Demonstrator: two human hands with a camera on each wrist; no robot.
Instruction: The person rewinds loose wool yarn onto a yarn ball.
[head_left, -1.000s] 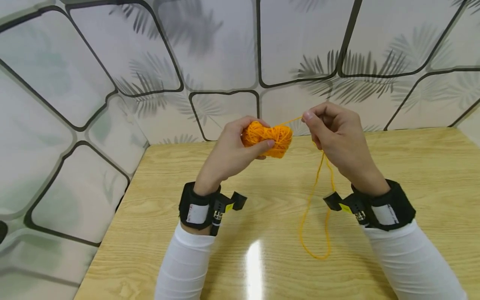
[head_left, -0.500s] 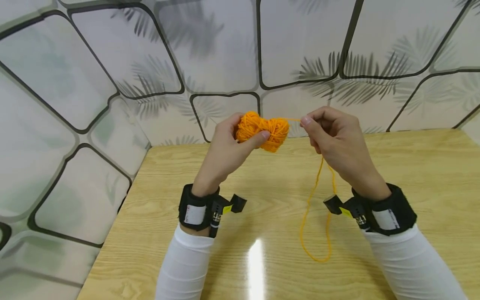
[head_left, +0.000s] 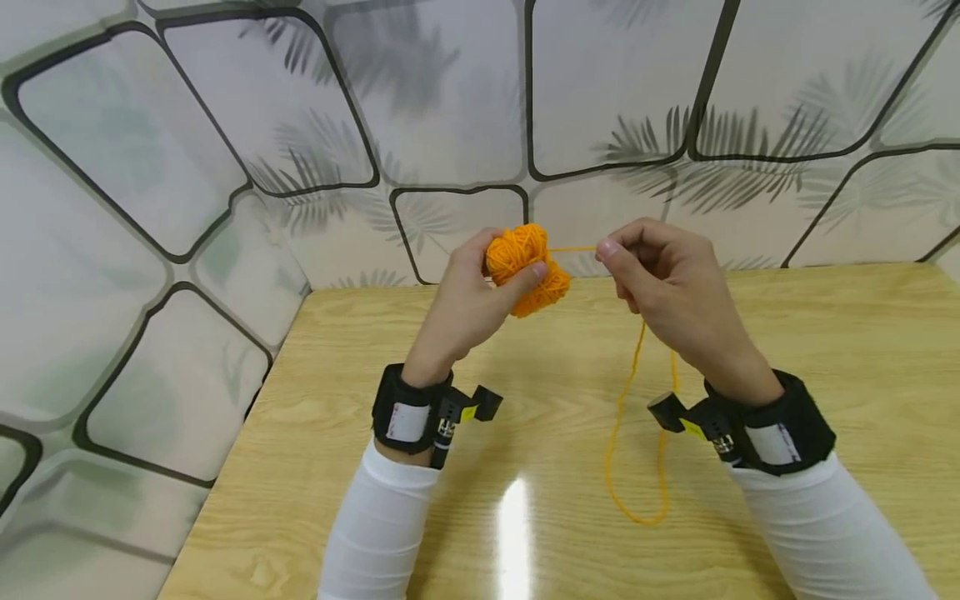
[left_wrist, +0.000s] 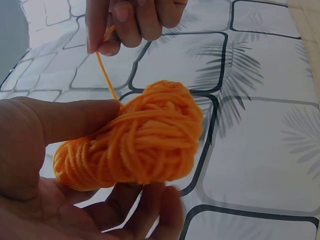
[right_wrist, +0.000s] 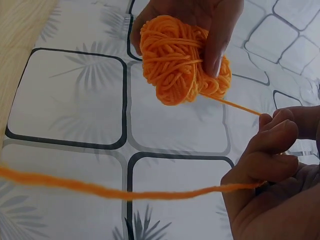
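Observation:
An orange ball of yarn, pinched in at its middle like a bow, is held up over the far part of the table. My left hand grips it, thumb across the near side and fingers behind and below, as the left wrist view shows. A taut strand of yarn runs from the ball to my right hand. There the thumb and forefinger pinch it, with the other fingers curled in. From the right hand a slack loop of yarn hangs down over the tabletop.
Beneath both hands lies a light wood-grain table with a bright glare strip near its front. A wall with dark-lined stone shapes and leaf prints rises behind it and along the left.
In the left hand the ball has turned, its right end now tipping downward. The strand went from slanting to nearly level, and the right hand has shifted slightly left and down.

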